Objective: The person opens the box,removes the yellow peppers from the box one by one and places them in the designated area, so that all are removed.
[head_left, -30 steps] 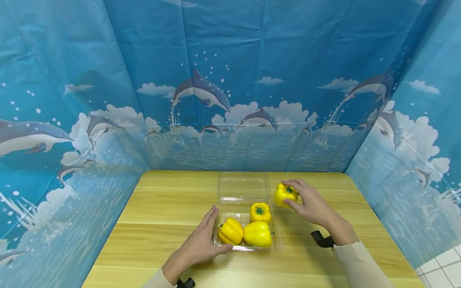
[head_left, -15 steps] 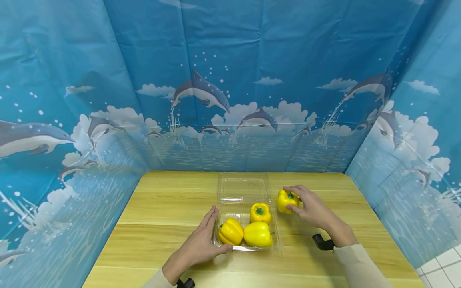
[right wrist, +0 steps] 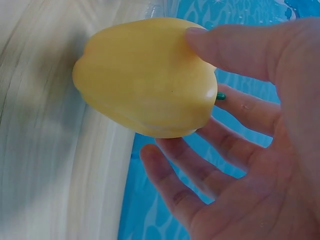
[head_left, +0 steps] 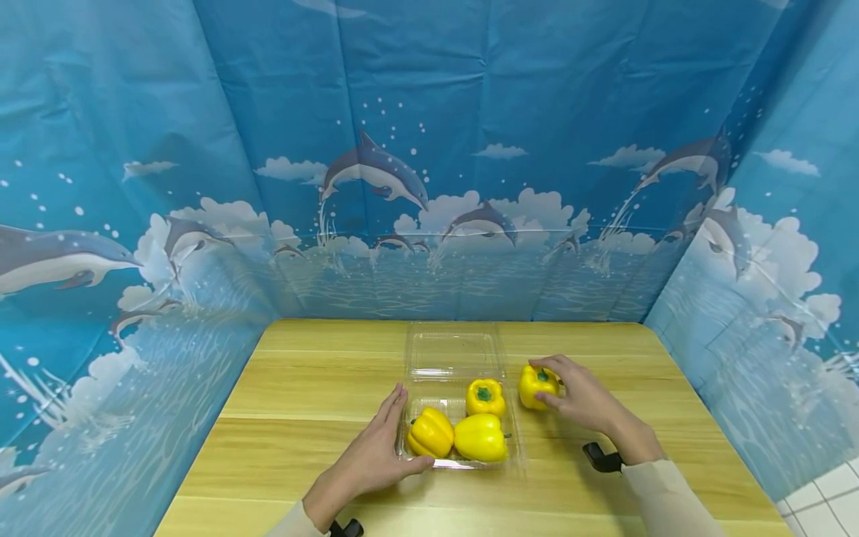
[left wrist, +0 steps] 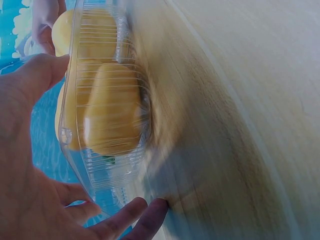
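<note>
Between its thumb and fingers, my right hand (head_left: pixel 587 397) grips a yellow bell pepper (head_left: pixel 535 385) just right of the clear plastic clamshell container. The right wrist view shows this bell pepper (right wrist: pixel 145 80) with its green stem toward the palm, thumb on one side and fingertips on the other. Inside the container's base (head_left: pixel 429 392) lie three more yellow bell peppers: one at front left (head_left: pixel 431 432), one at front right (head_left: pixel 480 438) and one behind that (head_left: pixel 485 397). My left hand (head_left: pixel 372 453) rests at the container's front left corner, fingers extended along its side, thumb at the front rim.
The container's clear lid (head_left: pixel 452 352) lies folded back on the wooden table (head_left: pixel 302 403), toward the far edge. A blue curtain (head_left: pixel 429 276) printed with dolphins hangs behind and on both sides of the table.
My right hand has brought its bell pepper nearer to me and slightly rightward, beside the container. The left hand and the peppers in the container have stayed in place.
</note>
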Demonstrator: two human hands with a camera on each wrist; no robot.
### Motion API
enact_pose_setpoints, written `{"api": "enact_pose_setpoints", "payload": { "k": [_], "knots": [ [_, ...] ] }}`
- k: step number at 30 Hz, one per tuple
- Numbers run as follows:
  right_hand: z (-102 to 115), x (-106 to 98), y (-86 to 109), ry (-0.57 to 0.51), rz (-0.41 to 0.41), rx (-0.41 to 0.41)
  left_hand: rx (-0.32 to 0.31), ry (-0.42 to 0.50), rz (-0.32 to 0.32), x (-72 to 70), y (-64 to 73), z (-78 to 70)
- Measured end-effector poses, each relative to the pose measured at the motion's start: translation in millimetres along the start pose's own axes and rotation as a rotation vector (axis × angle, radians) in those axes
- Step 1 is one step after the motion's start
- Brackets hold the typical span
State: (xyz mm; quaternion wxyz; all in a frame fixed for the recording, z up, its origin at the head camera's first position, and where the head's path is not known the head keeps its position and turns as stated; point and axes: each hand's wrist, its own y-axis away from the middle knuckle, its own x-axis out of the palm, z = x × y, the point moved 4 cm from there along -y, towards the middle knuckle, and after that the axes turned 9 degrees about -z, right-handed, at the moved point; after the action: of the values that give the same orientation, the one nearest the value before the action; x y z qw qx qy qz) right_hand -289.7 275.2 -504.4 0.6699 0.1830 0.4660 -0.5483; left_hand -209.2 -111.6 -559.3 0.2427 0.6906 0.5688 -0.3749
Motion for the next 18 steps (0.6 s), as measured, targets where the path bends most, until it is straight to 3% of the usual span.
{"api": "enact_pose_setpoints", "payload": {
  "k": [18],
  "knots": [
    [-3.2,3.1,2.6,-0.007,0.052,0.003,0.001,0.006,0.002,0.7,-2.1,1.1]
  ]
}}
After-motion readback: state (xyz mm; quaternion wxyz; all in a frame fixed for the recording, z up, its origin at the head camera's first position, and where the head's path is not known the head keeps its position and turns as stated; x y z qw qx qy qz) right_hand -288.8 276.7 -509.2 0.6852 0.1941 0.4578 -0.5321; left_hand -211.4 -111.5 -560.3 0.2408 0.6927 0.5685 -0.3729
